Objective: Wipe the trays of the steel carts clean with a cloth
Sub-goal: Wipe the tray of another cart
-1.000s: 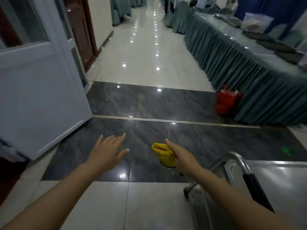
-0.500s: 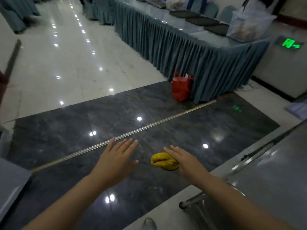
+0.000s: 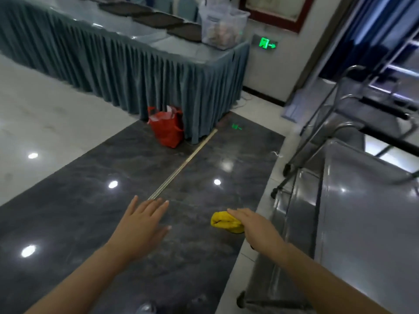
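A: What is nearest?

B: Two bare forearms reach forward over the dark marble floor (image 3: 95,223). The left hand (image 3: 141,225) is held flat in the air, palm down, fingers straight and slightly spread, holding nothing. The right hand (image 3: 256,227) grips a bunched yellow cloth (image 3: 223,222); the cloth sticks out to the left from under its fingers.

A: And the carts?

B: On the right. The near steel cart (image 3: 340,234) stands just right of the right hand, its top tray (image 3: 367,211) shiny and grey. The cloth is above the floor, left of that cart and not touching the tray. Farther right stands a second steel cart (image 3: 362,114) with a black handle bar; its shelves are blurred.

A: Farther off?

B: A brass strip (image 3: 183,164) runs across the dark floor toward a red bag (image 3: 166,128), which sits on the floor against a long table (image 3: 127,62) with a pleated grey-green skirt. A clear plastic box (image 3: 223,26) stands on the table's right end. On the far wall, low down, glows a green exit sign (image 3: 266,44).
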`<state>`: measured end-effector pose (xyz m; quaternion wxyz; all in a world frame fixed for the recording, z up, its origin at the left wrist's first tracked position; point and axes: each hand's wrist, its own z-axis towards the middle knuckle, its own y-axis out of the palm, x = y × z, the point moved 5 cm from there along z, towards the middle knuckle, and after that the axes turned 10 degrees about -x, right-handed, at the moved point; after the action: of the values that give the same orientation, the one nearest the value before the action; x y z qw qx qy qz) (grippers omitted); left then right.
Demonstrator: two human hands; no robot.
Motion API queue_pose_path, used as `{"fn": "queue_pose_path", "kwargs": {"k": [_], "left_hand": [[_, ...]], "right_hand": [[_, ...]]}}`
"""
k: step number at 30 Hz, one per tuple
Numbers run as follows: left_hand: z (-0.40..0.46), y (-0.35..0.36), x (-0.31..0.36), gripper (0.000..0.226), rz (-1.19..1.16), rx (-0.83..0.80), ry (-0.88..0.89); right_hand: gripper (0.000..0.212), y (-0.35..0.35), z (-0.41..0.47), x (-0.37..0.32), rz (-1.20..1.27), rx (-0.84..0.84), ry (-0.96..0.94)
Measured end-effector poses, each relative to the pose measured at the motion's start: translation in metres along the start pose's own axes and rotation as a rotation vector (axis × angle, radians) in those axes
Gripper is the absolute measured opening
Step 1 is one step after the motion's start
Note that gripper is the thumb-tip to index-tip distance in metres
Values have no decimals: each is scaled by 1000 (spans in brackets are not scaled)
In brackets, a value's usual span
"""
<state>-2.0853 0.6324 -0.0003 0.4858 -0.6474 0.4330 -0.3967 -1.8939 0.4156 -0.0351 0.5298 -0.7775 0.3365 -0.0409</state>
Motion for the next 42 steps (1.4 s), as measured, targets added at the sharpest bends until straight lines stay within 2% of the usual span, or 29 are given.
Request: {"fn": "queue_pose_path", "kwargs": {"k": [1,6,12,18,21,26,31,36,42], "left_hand": [[18,-6,-7,69,5,21,43],[112,-8,-23,64,12,-91,219],[245,-9,9,63,122,-221,404],[393,-10,67,62,240,-279,544],[452,-13,99,63,322,-355,622],[551,-24,157,63,400,-319,759],[633,-16,224,66,491,-323,989],[708,-2,288,68,630,-391,1268],[766,0,349,65,737,-418,1527]], "right_hand": [[81,-5,5,2,9,3,40],[64,-25,23,27,71,58,235],[79,-37,42,106,175,13,497],[59,-64,75,198,330,74,619],[61,-84,88,237,359,70,658],[67,-116,103,292,459,65,778],[71,-113,117,327,338,-6,895],[65,-99,137,347,556,10,1129],[95,-79,162,336,918,105,1422]]}}
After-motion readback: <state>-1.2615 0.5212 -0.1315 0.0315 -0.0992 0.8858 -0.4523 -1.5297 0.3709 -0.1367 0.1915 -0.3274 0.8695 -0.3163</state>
